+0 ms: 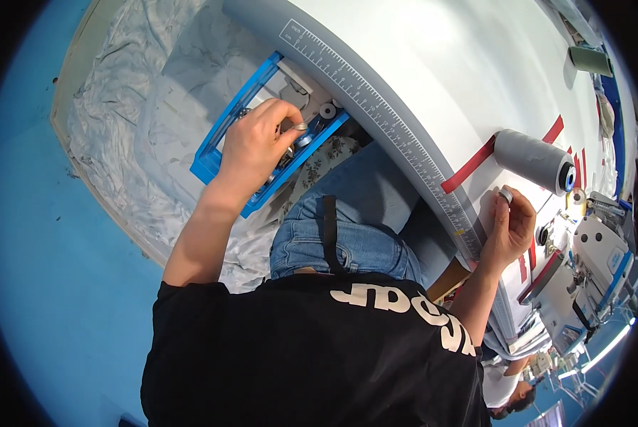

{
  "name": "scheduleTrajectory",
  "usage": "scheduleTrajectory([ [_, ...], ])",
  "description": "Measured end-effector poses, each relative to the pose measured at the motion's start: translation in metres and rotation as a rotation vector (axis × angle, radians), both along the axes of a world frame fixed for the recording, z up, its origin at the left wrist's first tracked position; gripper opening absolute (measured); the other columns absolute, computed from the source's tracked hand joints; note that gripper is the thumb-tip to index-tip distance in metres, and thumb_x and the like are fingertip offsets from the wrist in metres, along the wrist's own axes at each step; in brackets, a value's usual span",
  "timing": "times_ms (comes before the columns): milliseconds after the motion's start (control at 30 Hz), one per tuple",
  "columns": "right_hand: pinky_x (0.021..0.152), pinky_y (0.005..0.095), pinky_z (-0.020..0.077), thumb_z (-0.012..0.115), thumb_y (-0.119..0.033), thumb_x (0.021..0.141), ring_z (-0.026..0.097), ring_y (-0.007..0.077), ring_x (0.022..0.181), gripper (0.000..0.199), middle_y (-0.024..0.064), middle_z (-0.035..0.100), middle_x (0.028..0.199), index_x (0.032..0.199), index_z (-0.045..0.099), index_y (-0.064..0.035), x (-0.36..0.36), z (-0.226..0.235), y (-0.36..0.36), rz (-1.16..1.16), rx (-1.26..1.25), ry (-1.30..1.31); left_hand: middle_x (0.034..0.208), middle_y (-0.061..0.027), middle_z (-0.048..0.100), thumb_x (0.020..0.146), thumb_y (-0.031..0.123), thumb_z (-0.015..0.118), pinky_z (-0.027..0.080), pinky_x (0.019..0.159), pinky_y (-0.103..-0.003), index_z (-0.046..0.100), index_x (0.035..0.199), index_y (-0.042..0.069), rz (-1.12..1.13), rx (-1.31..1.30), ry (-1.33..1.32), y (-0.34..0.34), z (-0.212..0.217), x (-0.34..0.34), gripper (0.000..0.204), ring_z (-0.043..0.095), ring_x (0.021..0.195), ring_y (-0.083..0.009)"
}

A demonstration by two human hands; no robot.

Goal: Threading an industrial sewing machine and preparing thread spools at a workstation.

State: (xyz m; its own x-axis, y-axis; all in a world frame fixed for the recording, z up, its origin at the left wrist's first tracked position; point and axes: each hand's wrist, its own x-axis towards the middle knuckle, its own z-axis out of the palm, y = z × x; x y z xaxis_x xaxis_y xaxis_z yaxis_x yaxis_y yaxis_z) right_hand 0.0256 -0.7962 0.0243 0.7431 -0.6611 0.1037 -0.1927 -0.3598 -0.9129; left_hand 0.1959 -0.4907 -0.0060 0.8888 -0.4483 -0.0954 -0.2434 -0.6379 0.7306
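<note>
My left hand [258, 139] is over a blue-framed drawer [223, 117] that stands out below the table edge. Its thumb and fingers pinch a small silvery round piece [300, 127], bobbin-like in shape. Several small metal parts lie in the drawer, partly hidden by the hand, along with a white disc with a hole [327, 111]. My right hand [511, 228] is at the white tabletop on the right. Between its thumb and index finger it pinches a small silvery metal piece [505, 195], too small to name surely. A grey thread cone [529, 160] lies just beyond that hand.
A printed ruler strip [376, 107] follows the table's near edge. Red tape strips [468, 165] mark the tabletop. A sewing machine [593, 249] stands at the right, and a green thread cone [591, 61] lies farther back. White cloth [113, 107] fills a bin beside the drawer. Another person [507, 391] sits at lower right.
</note>
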Motion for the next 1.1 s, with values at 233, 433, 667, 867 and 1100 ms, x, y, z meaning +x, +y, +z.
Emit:
scheduleTrajectory([
  [233,0.067,0.0177,0.045,0.059,-0.002,0.085,0.059,0.0085,0.082,0.016,0.0075,0.062,0.1,0.101,0.057,-0.0014,0.001,0.0,0.0,-0.004,-0.009,0.009,0.079,-0.0056,0.058,0.073,0.01,0.068,0.046,0.059,-0.031,0.058,0.086,0.006,0.004,0.055,0.011,0.001,0.003,0.003,0.017,0.059,0.065,-0.0208],
  [433,0.067,0.0177,0.0446,0.059,-0.002,0.085,0.059,0.0087,0.082,0.016,0.0076,0.062,0.1,0.101,0.056,-0.0012,0.001,0.001,0.001,-0.003,-0.008,0.013,0.091,-0.0046,0.058,0.073,0.012,0.067,0.05,0.065,-0.033,0.062,0.09,0.008,-0.098,-0.06,-0.219,-0.015,-0.004,0.008,0.018,0.061,0.077,-0.0236],
  [667,0.066,0.0178,0.0442,0.059,-0.001,0.085,0.059,0.0085,0.081,0.016,0.0075,0.062,0.099,0.1,0.057,-0.0012,0.002,-0.001,0.002,0.019,-0.003,-0.021,0.092,-0.0049,0.058,0.074,0.011,0.066,0.048,0.069,-0.036,0.062,0.089,0.008,-0.152,0.113,-0.143,-0.021,-0.006,0.019,0.016,0.06,0.082,-0.0255],
  [867,0.066,0.0177,0.044,0.059,-0.001,0.085,0.059,0.0082,0.081,0.016,0.0073,0.062,0.099,0.1,0.057,-0.0011,0.002,0.0,0.001,-0.001,-0.016,-0.005,0.086,-0.0034,0.06,0.071,0.011,0.068,0.046,0.064,-0.032,0.058,0.089,0.007,-0.158,0.142,0.002,-0.013,-0.001,0.016,0.021,0.059,0.075,-0.0221],
  [1100,0.066,0.0173,0.0438,0.06,-0.002,0.085,0.058,0.0076,0.079,0.016,0.0069,0.062,0.099,0.101,0.057,-0.0015,0.003,0.0,0.003,0.002,-0.023,-0.003,0.088,-0.0027,0.062,0.072,0.01,0.069,0.045,0.06,-0.028,0.056,0.103,0.008,-0.012,-0.006,0.102,-0.006,-0.007,0.006,0.034,0.057,0.068,-0.0188],
])
